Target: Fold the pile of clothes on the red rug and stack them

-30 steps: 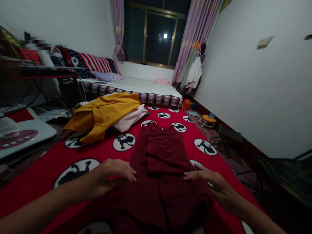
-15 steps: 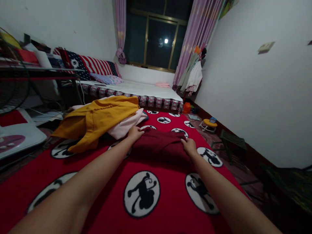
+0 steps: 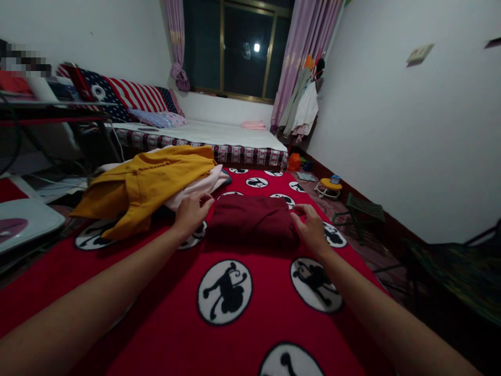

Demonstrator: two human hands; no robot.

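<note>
A dark maroon garment (image 3: 250,224) lies folded into a compact rectangle on the red blanket (image 3: 164,292) printed with black-and-white cartoon circles. My left hand (image 3: 191,213) hovers at the bundle's left edge, fingers curled and slightly apart, holding nothing. On the other side, my right hand (image 3: 311,227) rests against the bundle's right edge with its fingers loosely bent. Both forearms stretch forward over the blanket.
A mustard-yellow garment (image 3: 141,183) lies over a pale pink one (image 3: 203,185) at the left, close to my left hand. Behind stands a second bed (image 3: 203,138) with striped pillows under a dark window. A small green stool (image 3: 362,209) and yellow toy sit along the right wall.
The maroon garment, spread long a second ago, was folded up away from me into a small bundle. My hands have let go of its far edge and moved to its sides.
</note>
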